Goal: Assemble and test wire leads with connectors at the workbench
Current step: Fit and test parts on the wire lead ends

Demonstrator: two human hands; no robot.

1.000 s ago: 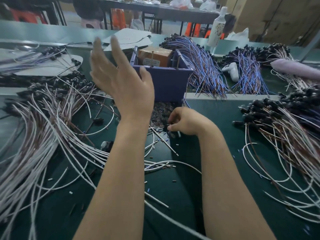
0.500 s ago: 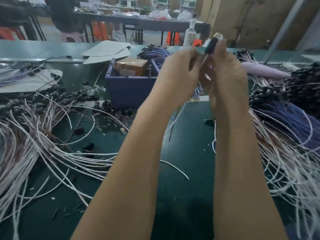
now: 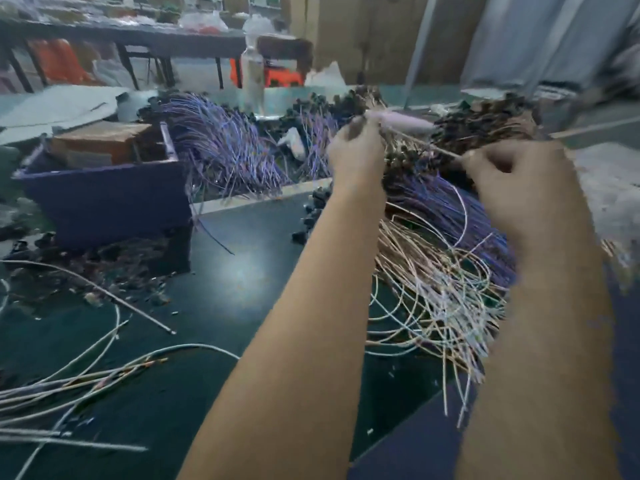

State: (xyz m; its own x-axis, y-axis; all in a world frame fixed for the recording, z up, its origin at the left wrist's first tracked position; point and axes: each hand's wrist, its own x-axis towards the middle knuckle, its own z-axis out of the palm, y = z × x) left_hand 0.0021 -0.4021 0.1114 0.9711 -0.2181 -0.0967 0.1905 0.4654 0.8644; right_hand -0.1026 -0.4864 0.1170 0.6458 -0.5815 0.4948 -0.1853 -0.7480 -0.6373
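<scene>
The view is blurred by motion. My left hand is raised over the right-hand pile, fingers closed on one end of a thin white wire lead; something dark sits at its fingertips. My right hand pinches the lead's other end, and the wire runs taut between the two hands. Under both forearms lies a tangled pile of white and brown leads with black connectors. A heap of loose black connectors lies in front of the blue bin.
A blue bin holding a cardboard box stands at the left. Purple lead bundles lie behind it, beside a bottle. Loose white wires cross the green mat at lower left.
My hands were joined high on a black connector; they have since dropped and spread apart with a wire stretched between them. The view has swung to the right.
</scene>
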